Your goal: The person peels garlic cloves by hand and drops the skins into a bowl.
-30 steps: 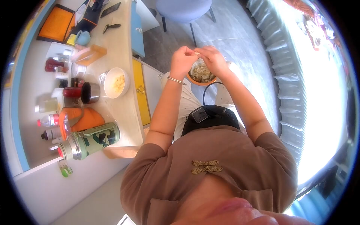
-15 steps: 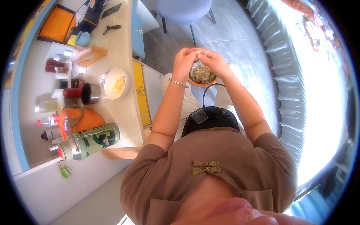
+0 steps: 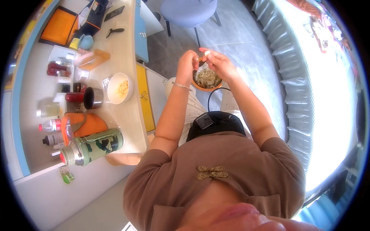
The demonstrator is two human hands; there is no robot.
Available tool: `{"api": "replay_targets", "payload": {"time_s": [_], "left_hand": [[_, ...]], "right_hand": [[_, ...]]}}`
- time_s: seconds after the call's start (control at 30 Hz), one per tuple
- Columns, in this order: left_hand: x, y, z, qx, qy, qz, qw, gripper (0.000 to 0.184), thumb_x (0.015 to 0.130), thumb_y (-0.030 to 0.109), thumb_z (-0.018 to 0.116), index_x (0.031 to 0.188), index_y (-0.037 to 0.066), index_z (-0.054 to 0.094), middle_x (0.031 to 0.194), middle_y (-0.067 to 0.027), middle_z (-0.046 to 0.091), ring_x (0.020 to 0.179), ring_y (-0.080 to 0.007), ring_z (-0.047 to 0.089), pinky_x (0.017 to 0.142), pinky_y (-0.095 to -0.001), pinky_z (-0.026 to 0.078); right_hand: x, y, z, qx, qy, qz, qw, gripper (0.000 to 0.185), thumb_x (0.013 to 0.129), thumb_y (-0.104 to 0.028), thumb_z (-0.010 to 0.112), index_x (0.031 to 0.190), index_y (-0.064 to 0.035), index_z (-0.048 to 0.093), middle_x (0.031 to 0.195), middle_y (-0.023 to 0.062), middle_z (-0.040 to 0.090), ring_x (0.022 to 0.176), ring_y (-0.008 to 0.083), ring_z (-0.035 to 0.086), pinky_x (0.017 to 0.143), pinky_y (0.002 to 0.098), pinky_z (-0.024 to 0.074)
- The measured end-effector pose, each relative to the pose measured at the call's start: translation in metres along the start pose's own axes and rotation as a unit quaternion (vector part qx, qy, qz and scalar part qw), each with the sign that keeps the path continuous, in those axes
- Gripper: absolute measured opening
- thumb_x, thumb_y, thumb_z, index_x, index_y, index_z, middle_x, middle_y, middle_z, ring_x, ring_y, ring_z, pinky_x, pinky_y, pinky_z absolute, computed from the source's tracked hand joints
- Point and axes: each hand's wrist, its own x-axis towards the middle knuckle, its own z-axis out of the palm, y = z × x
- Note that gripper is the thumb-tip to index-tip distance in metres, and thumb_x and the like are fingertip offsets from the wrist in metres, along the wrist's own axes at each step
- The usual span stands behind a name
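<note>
Between the thumb and finger of my right hand (image 3: 219,64) is a small white piece (image 3: 207,53) that looks like a garlic clove. My left hand (image 3: 187,66) is beside it, a little apart, its fingers curled together; what they hold, if anything, is too small to name. Below both hands an orange-rimmed bowl (image 3: 208,89) holds pale, papery scraps (image 3: 208,78). On the desk to the left stands a white bowl (image 3: 111,90) with pale yellow pieces (image 3: 122,87) in it.
Along the desk (image 3: 129,123) are a camouflage flask (image 3: 101,146), a dark cup (image 3: 93,97), an orange bag (image 3: 90,125), a peeler (image 3: 115,31) and a phone (image 3: 114,13). A chair (image 3: 189,11) stands ahead; a skirted bed (image 3: 300,96) is at right.
My hands have moved apart from each other. The white piece now shows clearly in my right hand, which has turned so that its fingers point up.
</note>
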Motion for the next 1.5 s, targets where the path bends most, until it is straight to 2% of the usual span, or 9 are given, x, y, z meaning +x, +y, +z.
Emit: {"api": "replay_targets", "payload": {"time_s": [0.23, 0.3, 0.4, 0.7, 0.9, 1.03, 1.1, 1.2, 1.5], "left_hand": [[0.025, -0.016, -0.014, 0.207, 0.048, -0.016, 0.977, 0.020, 0.090, 0.022, 0.058, 0.080, 0.004, 0.058, 0.067, -0.0002, 0.053, 0.054, -0.0088, 0.047, 0.050, -0.0243, 0.037], [0.034, -0.029, -0.020, 0.361, 0.073, 0.069, 0.927, 0.019, 0.087, 0.020, 0.061, 0.085, 0.001, 0.061, 0.069, -0.0024, 0.058, 0.059, -0.0100, 0.053, 0.054, -0.0252, 0.042], [0.042, -0.040, -0.028, 0.434, 0.050, 0.064, 0.897, 0.019, 0.084, 0.017, 0.064, 0.090, -0.001, 0.063, 0.074, -0.0061, 0.064, 0.064, -0.0115, 0.058, 0.059, -0.0264, 0.046], [0.055, -0.061, -0.035, 0.514, -0.004, 0.066, 0.855, 0.025, 0.079, 0.025, 0.064, 0.076, 0.000, 0.066, 0.081, -0.0151, 0.066, 0.075, -0.0269, 0.064, 0.069, -0.0346, 0.049], [0.055, -0.065, -0.040, 0.632, -0.027, 0.122, 0.765, 0.023, 0.079, 0.023, 0.065, 0.076, 0.000, 0.064, 0.079, -0.0123, 0.063, 0.078, -0.0247, 0.062, 0.071, -0.0358, 0.048], [0.050, -0.068, -0.040, 0.579, 0.011, 0.164, 0.799, 0.018, 0.079, 0.019, 0.066, 0.080, 0.001, 0.063, 0.079, -0.0116, 0.064, 0.077, -0.0230, 0.063, 0.070, -0.0338, 0.049], [0.045, -0.053, -0.030, 0.477, 0.028, 0.093, 0.874, 0.016, 0.080, 0.017, 0.066, 0.085, 0.002, 0.063, 0.081, -0.0097, 0.065, 0.076, -0.0187, 0.063, 0.070, -0.0304, 0.049], [0.031, -0.028, -0.014, 0.420, 0.041, 0.078, 0.903, 0.017, 0.081, 0.017, 0.066, 0.088, 0.001, 0.064, 0.083, -0.0077, 0.067, 0.077, -0.0141, 0.062, 0.070, -0.0266, 0.048], [0.007, 0.001, 0.006, 0.393, 0.031, 0.129, 0.910, 0.018, 0.082, 0.015, 0.066, 0.088, -0.002, 0.066, 0.083, -0.0065, 0.066, 0.073, -0.0123, 0.062, 0.067, -0.0256, 0.048]], "right_hand": [[0.006, 0.008, -0.017, -0.066, 0.035, -0.022, 0.997, 0.030, 0.093, -0.020, 0.056, 0.116, -0.0034, 0.048, 0.088, 0.0023, 0.061, 0.066, 0.0048, 0.041, 0.061, 0.0186, 0.0337], [0.007, 0.010, -0.022, -0.080, 0.041, -0.043, 0.995, 0.024, 0.092, -0.021, 0.057, 0.111, -0.0059, 0.050, 0.087, 0.0013, 0.062, 0.066, 0.0049, 0.041, 0.062, 0.0195, 0.0342], [0.006, 0.008, -0.027, -0.105, 0.071, -0.036, 0.991, 0.026, 0.092, -0.022, 0.058, 0.112, -0.0075, 0.050, 0.088, 0.0009, 0.062, 0.067, 0.0047, 0.040, 0.062, 0.0198, 0.0342], [0.004, 0.008, -0.033, -0.133, 0.088, -0.033, 0.987, 0.025, 0.093, -0.022, 0.057, 0.113, -0.0088, 0.050, 0.090, 0.0005, 0.063, 0.070, 0.0035, 0.042, 0.064, 0.0180, 0.0360], [0.001, 0.007, -0.031, -0.155, 0.099, -0.025, 0.983, 0.024, 0.093, -0.021, 0.057, 0.113, -0.0083, 0.054, 0.092, 0.0010, 0.063, 0.080, 0.0040, 0.051, 0.071, 0.0185, 0.0393], [0.001, 0.007, -0.028, -0.183, 0.116, -0.003, 0.976, 0.025, 0.092, -0.022, 0.058, 0.112, -0.0064, 0.057, 0.094, 0.0018, 0.064, 0.089, 0.0063, 0.056, 0.080, 0.0210, 0.0413], [0.000, 0.007, -0.026, -0.194, 0.116, -0.011, 0.974, 0.026, 0.092, -0.022, 0.058, 0.112, -0.0053, 0.058, 0.094, 0.0018, 0.064, 0.089, 0.0071, 0.057, 0.082, 0.0221, 0.0420], [0.003, 0.008, -0.025, -0.203, 0.115, -0.028, 0.972, 0.025, 0.092, -0.020, 0.059, 0.110, -0.0031, 0.058, 0.094, 0.0017, 0.064, 0.090, 0.0081, 0.057, 0.084, 0.0237, 0.0432], [0.011, 0.023, -0.025, -0.229, 0.090, -0.101, 0.964, 0.019, 0.091, -0.011, 0.059, 0.109, -0.0031, 0.060, 0.092, 0.0013, 0.063, 0.087, 0.0069, 0.057, 0.081, 0.0227, 0.0451]]}}
